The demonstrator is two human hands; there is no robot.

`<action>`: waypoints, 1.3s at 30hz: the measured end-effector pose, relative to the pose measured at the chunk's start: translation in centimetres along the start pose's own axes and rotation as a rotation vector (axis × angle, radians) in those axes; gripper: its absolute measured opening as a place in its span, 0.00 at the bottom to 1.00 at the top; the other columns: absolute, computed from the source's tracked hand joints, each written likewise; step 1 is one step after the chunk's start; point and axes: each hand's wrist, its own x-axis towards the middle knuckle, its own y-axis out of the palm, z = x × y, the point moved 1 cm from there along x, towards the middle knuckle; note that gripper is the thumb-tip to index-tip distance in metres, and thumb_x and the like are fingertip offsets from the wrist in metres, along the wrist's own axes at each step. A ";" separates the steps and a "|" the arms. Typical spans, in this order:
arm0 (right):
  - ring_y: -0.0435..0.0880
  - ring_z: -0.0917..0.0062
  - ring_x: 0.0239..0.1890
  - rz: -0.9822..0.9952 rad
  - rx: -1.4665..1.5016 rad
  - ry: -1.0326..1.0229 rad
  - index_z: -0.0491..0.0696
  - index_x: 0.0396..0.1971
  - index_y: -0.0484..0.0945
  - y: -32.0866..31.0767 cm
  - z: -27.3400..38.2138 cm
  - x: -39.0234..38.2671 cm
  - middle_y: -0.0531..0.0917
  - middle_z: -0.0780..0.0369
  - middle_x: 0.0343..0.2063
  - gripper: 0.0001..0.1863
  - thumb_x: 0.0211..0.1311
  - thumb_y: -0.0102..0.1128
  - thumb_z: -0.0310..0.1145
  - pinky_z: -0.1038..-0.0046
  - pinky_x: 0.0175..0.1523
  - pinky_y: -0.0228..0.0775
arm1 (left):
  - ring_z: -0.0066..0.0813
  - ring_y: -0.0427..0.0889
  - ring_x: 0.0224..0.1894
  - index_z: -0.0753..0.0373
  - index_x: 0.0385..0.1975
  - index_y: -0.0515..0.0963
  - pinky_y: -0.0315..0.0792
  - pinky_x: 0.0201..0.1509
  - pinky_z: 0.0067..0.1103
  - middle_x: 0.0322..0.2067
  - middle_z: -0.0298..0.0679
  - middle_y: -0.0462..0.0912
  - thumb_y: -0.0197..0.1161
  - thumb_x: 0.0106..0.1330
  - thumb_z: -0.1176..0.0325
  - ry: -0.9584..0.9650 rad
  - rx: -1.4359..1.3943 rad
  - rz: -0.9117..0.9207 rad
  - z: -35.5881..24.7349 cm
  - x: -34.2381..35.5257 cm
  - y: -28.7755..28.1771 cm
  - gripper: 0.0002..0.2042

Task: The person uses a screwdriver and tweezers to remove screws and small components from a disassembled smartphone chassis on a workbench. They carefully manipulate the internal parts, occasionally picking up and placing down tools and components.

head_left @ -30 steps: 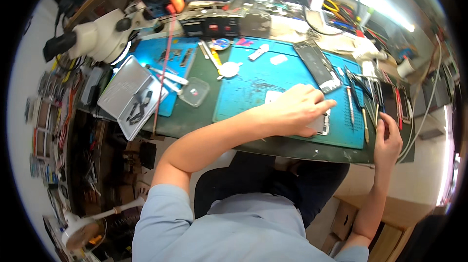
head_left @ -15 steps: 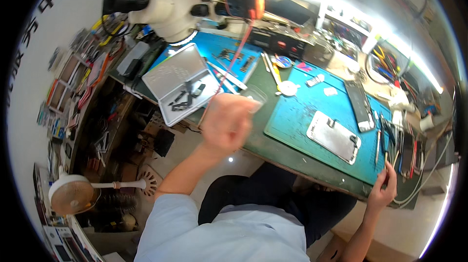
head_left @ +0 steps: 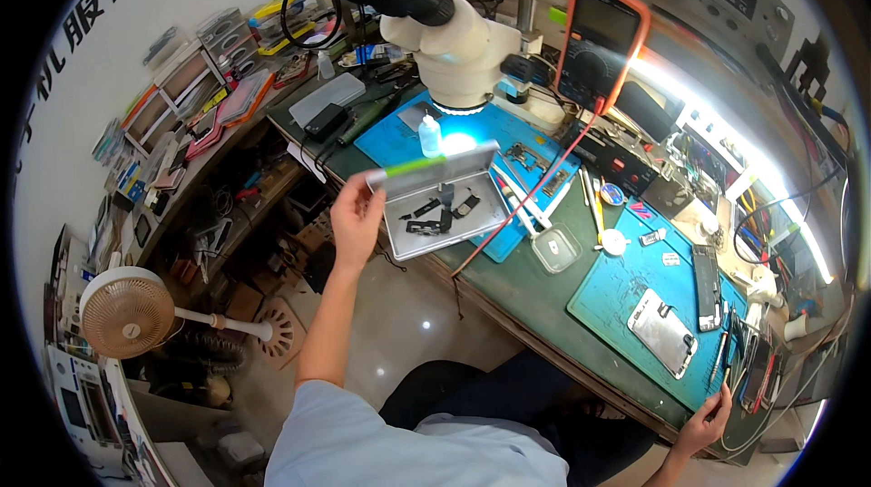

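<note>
My left hand (head_left: pixel 357 215) grips the raised lid of a flat grey case (head_left: pixel 445 249) at its left edge. The lid stands partly up, tilted over the tray. Inside the case lie several small black phone parts (head_left: pixel 435 225). At the bench's front right edge, my right hand (head_left: pixel 705 423) has its fingers closed together near the mat's corner; what they hold, if anything, I cannot make out. Beyond that hand lies a white phone screen assembly (head_left: pixel 662 333) on the blue mat (head_left: pixel 599 297). A dark phone body (head_left: pixel 706 287) and several slim hand tools (head_left: pixel 723 351) are close by.
A microscope (head_left: pixel 463 52) rises behind the case, with a small bottle (head_left: pixel 430 136) below it. An orange multimeter (head_left: pixel 600 47) stands at the back, its red lead (head_left: pixel 517 213) crossing the bench. A small clear tray (head_left: pixel 555 248) sits right of the case.
My left hand has moved left from in front of the case to its lid, which has swung partway down. The view has turned left. My right hand stays by the mat's corner.
</note>
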 end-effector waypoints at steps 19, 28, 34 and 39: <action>0.81 0.73 0.28 -0.020 -0.066 -0.084 0.45 0.49 0.85 0.3 5.7 1.7 0.86 0.58 0.35 0.13 0.69 0.59 0.20 0.72 0.33 0.74 | 0.27 0.79 0.56 0.67 0.67 0.74 0.73 0.61 0.23 0.56 0.41 0.82 0.55 0.80 0.76 0.148 0.272 0.017 1.7 0.5 0.1 0.18; 0.76 0.72 0.21 -0.112 0.033 -0.072 0.46 0.44 0.86 -0.6 5.6 1.5 0.80 0.61 0.25 0.12 0.63 0.63 0.18 0.70 0.27 0.67 | 0.32 0.78 0.53 0.63 0.77 0.61 0.73 0.59 0.26 0.59 0.50 0.76 0.60 0.80 0.71 0.101 0.286 -0.010 1.5 3.1 1.5 0.28; 0.82 0.68 0.25 -0.112 0.067 -0.122 0.49 0.45 0.86 0.0 6.0 1.9 0.84 0.61 0.27 0.15 0.57 0.65 0.20 0.67 0.31 0.75 | 0.40 0.75 0.65 0.64 0.77 0.61 0.69 0.70 0.32 0.69 0.55 0.71 0.62 0.79 0.68 0.200 0.528 0.022 4.2 4.0 -3.4 0.30; 0.83 0.69 0.26 -0.150 0.091 -0.111 0.50 0.44 0.86 -0.8 5.0 1.4 0.85 0.62 0.28 0.15 0.57 0.65 0.20 0.69 0.31 0.76 | 0.45 0.72 0.71 0.64 0.79 0.57 0.67 0.73 0.38 0.71 0.51 0.71 0.59 0.79 0.67 0.215 0.451 0.146 3.4 2.6 -2.2 0.31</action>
